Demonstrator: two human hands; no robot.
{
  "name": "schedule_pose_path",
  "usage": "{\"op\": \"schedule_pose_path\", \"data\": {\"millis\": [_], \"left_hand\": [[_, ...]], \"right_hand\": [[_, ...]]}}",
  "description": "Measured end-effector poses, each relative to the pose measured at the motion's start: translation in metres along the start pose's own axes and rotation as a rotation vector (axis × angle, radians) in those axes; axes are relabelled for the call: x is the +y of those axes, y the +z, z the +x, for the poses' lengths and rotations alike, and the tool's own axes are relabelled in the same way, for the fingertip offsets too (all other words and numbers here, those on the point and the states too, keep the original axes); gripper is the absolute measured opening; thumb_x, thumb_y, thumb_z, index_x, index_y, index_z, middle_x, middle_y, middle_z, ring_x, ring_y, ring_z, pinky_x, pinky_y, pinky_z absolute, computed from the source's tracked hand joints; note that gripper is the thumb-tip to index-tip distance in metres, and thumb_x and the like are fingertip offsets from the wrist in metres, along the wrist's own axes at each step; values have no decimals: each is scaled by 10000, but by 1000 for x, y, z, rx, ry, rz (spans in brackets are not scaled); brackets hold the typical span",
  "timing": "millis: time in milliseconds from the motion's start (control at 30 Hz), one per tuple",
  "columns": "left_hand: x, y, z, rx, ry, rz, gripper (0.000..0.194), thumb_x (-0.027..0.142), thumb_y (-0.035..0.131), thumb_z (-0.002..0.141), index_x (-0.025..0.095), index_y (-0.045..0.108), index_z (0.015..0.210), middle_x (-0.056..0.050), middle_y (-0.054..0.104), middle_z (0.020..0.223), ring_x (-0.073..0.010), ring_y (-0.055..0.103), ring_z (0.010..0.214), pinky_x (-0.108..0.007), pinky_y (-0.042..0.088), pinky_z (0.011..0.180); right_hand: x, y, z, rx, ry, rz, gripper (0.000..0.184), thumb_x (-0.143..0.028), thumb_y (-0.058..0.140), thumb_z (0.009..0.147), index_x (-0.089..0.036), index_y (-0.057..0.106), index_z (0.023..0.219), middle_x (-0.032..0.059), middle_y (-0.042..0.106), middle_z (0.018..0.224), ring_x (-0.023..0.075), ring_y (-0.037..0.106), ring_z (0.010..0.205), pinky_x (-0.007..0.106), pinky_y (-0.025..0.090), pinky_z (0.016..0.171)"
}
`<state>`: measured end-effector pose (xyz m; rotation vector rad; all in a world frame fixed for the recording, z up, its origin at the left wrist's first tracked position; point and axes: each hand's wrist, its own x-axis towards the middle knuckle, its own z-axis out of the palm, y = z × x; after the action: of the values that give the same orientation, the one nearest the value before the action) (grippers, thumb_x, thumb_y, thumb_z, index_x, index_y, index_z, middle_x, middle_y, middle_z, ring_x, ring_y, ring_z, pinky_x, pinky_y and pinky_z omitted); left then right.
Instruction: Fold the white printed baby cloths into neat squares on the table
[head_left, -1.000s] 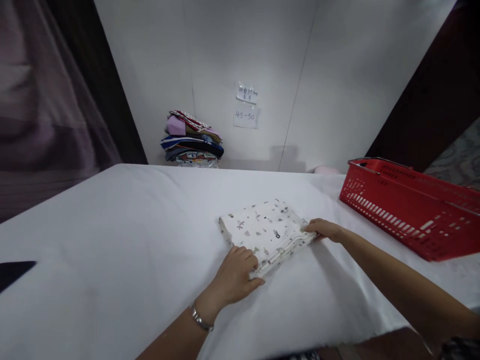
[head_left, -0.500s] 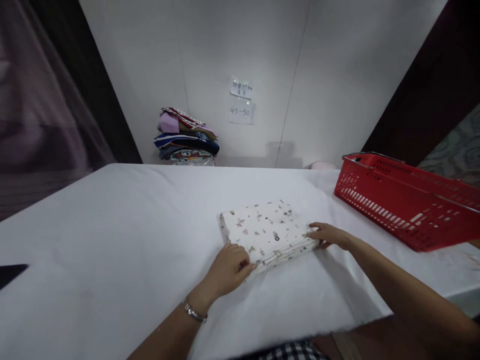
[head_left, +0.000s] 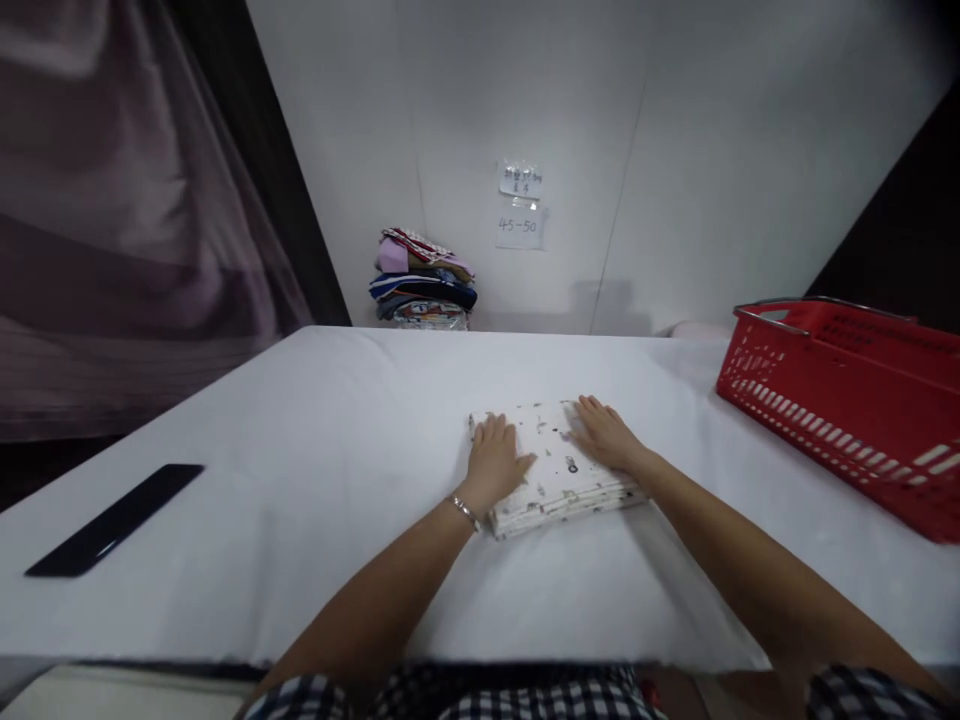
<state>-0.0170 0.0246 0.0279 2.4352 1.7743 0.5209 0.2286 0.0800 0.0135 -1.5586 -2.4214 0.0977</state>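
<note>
A white cloth with small printed figures [head_left: 555, 470] lies folded into a thick, flat rectangle in front of me. Its layered edge faces my side. My left hand [head_left: 496, 462] rests flat on the left part of the cloth, fingers stretched forward and thumb out to the side. On the right part, my right hand [head_left: 606, 432] also lies flat with its fingers extended. Both palms press on the top layer, and neither hand grips anything. A bracelet [head_left: 465, 512] circles my left wrist.
The cloth lies on a white-covered table [head_left: 315, 430]. A red basket [head_left: 840, 390] with metal handles stands at the right. Behind the table is a stack of folded fabrics [head_left: 424, 282]. A flat black strip [head_left: 120, 520] lies at the left. Paper signs [head_left: 519, 225] hang on the wall.
Both hands have gone from the cloth's near corners forward onto its top and flattened out. The view has shifted left, bringing the whole black strip into sight.
</note>
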Motion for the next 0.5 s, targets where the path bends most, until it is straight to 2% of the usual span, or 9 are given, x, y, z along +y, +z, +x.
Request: {"op": "schedule_pose_path", "data": {"millis": [100, 200, 367, 500], "left_hand": [[-13, 21, -3, -74, -106, 1, 717, 618, 311, 843, 119, 355, 1355, -149, 217, 1486, -300, 120, 1379, -491, 111, 1097], [-18, 29, -8, -85, -112, -5, 744, 635, 259, 845, 125, 315, 1385, -126, 176, 1501, -278, 71, 1391, -491, 63, 1110], [-13, 20, -7, -144, -129, -19, 754, 650, 234, 837, 144, 299, 1392, -114, 160, 1506, -280, 57, 1393, -529, 71, 1102], [-11, 7, 11, -143, -148, -6, 775, 685, 193, 822, 154, 341, 1367, -116, 182, 1502, -287, 71, 1390, -534, 92, 1097]], "right_hand": [[10, 13, -1, -111, 97, -59, 625, -518, 328, 900, -131, 322, 1391, 141, 219, 1483, 290, 163, 1367, 538, 207, 1061], [15, 20, -4, -106, 96, -89, 616, -530, 298, 903, -162, 310, 1397, 107, 205, 1494, 265, 149, 1373, 519, 192, 1072], [11, 15, -5, -145, 114, -109, 618, -532, 284, 902, -167, 302, 1400, 97, 196, 1498, 259, 141, 1376, 514, 182, 1073], [0, -2, 7, -191, 127, -146, 593, -538, 260, 902, -187, 349, 1372, 106, 228, 1489, 264, 160, 1372, 539, 158, 1067]]}}
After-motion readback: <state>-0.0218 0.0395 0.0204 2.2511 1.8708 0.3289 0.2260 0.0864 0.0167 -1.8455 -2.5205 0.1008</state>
